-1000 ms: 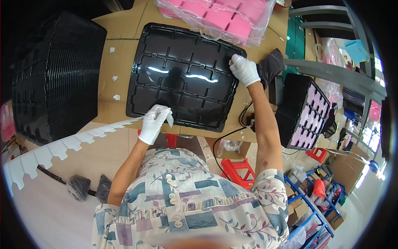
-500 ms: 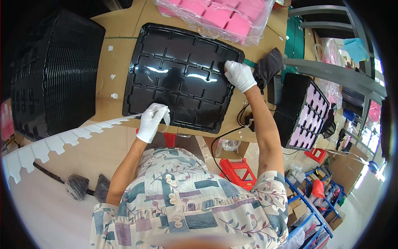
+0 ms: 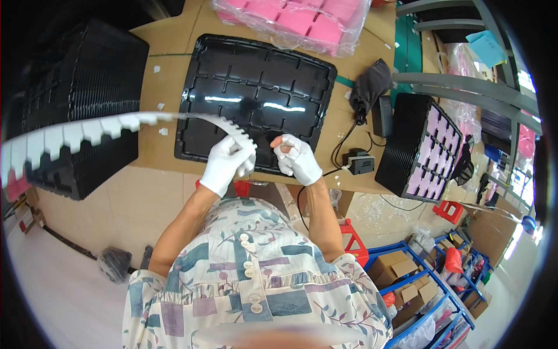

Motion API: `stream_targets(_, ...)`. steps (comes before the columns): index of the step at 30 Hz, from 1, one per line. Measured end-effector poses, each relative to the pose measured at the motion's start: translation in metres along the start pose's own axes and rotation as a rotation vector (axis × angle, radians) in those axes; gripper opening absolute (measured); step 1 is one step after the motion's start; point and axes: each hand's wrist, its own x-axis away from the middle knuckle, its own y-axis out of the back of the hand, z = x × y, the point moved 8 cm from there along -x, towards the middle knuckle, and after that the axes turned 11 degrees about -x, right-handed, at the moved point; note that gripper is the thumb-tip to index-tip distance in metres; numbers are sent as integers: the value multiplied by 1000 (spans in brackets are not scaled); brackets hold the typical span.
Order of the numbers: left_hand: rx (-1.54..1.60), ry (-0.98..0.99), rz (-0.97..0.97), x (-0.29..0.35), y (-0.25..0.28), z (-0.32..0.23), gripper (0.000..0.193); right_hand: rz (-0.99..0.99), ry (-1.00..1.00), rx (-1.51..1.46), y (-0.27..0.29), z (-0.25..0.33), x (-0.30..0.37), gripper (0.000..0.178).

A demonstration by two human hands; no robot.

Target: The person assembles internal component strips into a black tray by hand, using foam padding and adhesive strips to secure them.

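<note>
My left hand (image 3: 224, 166), in a white glove, pinches a long white strip (image 3: 125, 124) with a notched edge. The strip arcs in from the far left, and its short loose end bends down past my fingers. Under both hands lies a black plastic tray (image 3: 238, 81), turned with its moulded, ribbed face up. Over the tray's near edge is my right hand (image 3: 297, 160), also gloved, with bare fingertips showing. Its fingers are curled in toward the strip's end, a small gap away; whatever they may hold is too small to make out.
A tall stack of black trays (image 3: 107, 99) stands at left. Another stack (image 3: 404, 151) at right shows pink pieces in its top tray. Pink foam blocks (image 3: 317, 26) in clear plastic lie at the back. A cable and black adapter (image 3: 361, 164) sit right of the tray on the cardboard-covered table (image 3: 168, 64).
My right hand has left the tray's far right edge and come in beside my left. My left hand has moved slightly right, raising the strip, which now arcs over the tray.
</note>
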Motion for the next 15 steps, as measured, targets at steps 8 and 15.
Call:
stream_targets(8, 91, -25, -43, -1, 10, -10, 23, 102, 53, -271, -7, -14, -23, 37)
stream_targets(15, -99, -175, -132, 1, 19, -8, 29, -68, 396, 478, -45, 17, -20, 18)
